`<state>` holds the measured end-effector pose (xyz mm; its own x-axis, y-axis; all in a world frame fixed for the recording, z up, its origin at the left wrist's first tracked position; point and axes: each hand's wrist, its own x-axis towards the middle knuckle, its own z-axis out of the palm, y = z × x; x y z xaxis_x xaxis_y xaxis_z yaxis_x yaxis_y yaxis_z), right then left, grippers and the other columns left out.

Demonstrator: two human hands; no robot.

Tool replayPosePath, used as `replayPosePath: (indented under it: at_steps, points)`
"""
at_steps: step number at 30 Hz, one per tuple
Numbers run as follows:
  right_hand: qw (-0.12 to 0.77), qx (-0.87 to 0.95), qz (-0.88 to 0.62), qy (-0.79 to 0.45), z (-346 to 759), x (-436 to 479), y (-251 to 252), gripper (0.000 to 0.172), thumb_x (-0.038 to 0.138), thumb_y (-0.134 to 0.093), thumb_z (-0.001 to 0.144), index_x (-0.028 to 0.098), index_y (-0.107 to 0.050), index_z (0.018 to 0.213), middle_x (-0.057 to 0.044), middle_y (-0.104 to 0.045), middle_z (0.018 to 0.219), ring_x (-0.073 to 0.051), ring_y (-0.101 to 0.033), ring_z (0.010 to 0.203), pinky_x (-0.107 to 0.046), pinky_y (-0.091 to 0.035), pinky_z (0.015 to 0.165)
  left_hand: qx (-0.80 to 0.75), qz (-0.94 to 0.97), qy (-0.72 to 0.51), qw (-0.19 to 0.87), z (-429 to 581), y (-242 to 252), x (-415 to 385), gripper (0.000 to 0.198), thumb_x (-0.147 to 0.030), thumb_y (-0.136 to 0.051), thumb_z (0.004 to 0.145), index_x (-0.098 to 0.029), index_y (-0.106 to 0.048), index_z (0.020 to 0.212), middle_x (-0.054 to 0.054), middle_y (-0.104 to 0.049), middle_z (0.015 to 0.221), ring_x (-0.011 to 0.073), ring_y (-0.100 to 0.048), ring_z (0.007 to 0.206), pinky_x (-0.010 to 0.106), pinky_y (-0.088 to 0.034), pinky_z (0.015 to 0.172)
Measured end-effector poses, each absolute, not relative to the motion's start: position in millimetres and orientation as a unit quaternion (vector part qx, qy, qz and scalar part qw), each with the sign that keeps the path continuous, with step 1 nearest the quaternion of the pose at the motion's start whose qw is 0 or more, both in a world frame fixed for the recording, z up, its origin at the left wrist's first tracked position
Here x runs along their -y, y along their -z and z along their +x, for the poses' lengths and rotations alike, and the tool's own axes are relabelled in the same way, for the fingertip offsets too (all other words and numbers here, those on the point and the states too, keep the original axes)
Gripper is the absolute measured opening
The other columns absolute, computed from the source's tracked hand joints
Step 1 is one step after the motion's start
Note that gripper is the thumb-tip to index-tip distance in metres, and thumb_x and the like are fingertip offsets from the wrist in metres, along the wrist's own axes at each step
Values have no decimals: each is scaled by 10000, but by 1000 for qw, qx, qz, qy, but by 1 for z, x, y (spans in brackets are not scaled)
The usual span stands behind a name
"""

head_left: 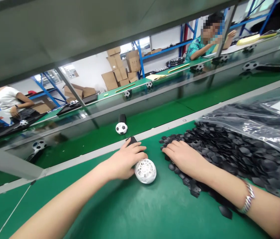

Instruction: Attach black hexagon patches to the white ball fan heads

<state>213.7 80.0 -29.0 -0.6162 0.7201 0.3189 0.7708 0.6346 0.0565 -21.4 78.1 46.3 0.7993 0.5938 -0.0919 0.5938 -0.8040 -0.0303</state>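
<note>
My left hand (pixel 126 160) is closed around a white ball-shaped piece (pixel 145 171) with an open lattice on its upper face. A black block (pixel 131 140) shows beyond the fingers of that hand; whether it is joined to the ball piece is hidden. To the right, my right hand (pixel 183 155) reaches into the near left edge of a pile of small flat black pieces (pixel 229 149). Its fingers are bent down and close together among them. What they grip, if anything, is hidden.
A clear plastic bag (pixel 254 114) covers the pile's far side. Beyond the metal rail (pixel 154 132), a green belt (pixel 100 132) carries soccer-patterned balls (pixel 121 128) with black blocks. Two people sit across it. A slanting grey panel (pixel 80 30) hangs overhead; a post (pixel 8 162) stands left.
</note>
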Motion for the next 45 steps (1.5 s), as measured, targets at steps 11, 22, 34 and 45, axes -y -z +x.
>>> replayPosePath:
  at_steps: [11,22,34,45]
  points:
    - [273,862,-417,-99,219,-70,15,109,186,-478,872,191,-587,867,-22,-632,838,-186,-561,797,-326,-420,724,-482,871,9,96,-2,-21,-42,611,-300,-507,726,-180,-320,1296,84,-535,1089,246,-549,953,355,-476,806]
    - [321,829,-383,-252,205,-47,3,138,230,-425,892,214,-562,900,-35,-614,864,-169,-568,784,-289,-461,681,-542,819,-14,188,2,-18,-38,751,-383,-480,777,-157,-130,1401,139,-468,1247,309,-478,1111,437,-434,888]
    - [321,813,-367,-319,198,-41,10,110,225,-520,851,223,-623,811,-25,-586,812,-155,-548,724,-261,-446,631,-507,832,-115,193,4,-19,-37,612,-430,-636,725,-265,-370,1252,40,-499,1204,245,-512,1040,416,-433,876]
    - [333,834,-363,-247,196,-35,12,143,226,-481,875,220,-623,854,-32,-640,833,-173,-591,777,-293,-472,701,-523,835,-80,151,5,-19,-39,649,-483,-561,765,-181,-363,1305,98,-520,1156,275,-522,1025,432,-421,877]
